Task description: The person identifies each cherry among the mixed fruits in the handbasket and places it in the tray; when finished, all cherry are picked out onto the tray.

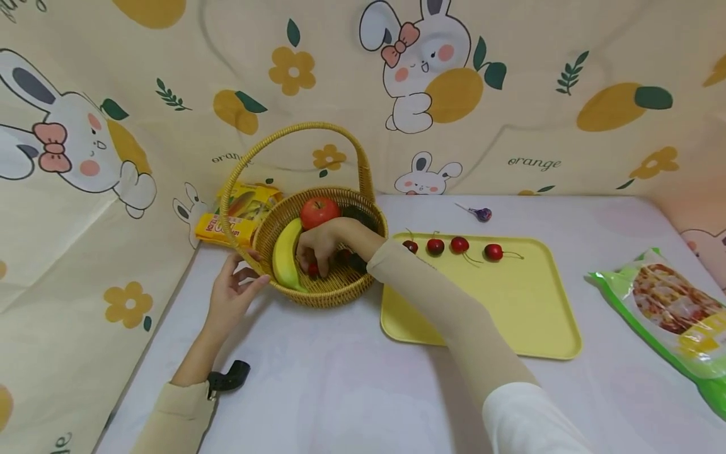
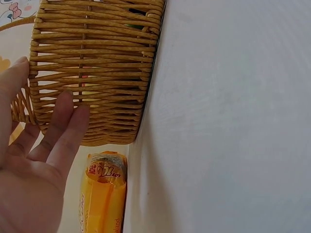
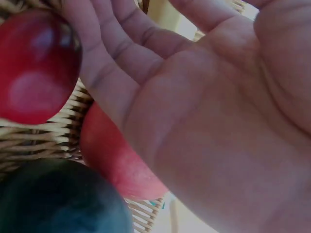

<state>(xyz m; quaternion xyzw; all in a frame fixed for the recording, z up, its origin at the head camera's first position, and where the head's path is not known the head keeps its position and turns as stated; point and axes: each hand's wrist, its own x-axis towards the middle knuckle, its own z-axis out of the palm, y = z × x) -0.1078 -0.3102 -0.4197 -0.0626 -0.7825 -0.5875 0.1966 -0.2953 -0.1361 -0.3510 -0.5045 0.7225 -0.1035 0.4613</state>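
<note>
At the rim of the wicker basket [image 1: 323,299] [image 2: 97,73], my left hand [image 1: 231,296] [image 2: 43,150] grips its left side, fingers against the outer weave. My right hand [image 1: 323,244] [image 3: 194,97] reaches down inside, fingertips curled about a small red cherry [image 1: 313,270]; the right wrist view leaves those fingertips out. Left of this hand lies a yellow banana [image 1: 287,255], and behind it a red apple [image 1: 319,212] [image 3: 116,155]. Another dark red cherry [image 3: 36,68] and a dark green rounded thing [image 3: 63,199] show close by in the right wrist view.
Right of the basket, a yellow tray [image 1: 510,309] holds several stemmed cherries [image 1: 493,252] along its back. A wrapped lollipop [image 1: 483,214] lies behind it. A green-edged food bag [image 1: 675,309] is at far right; a yellow packet [image 1: 227,227] [image 2: 104,194] stands behind the basket's left side.
</note>
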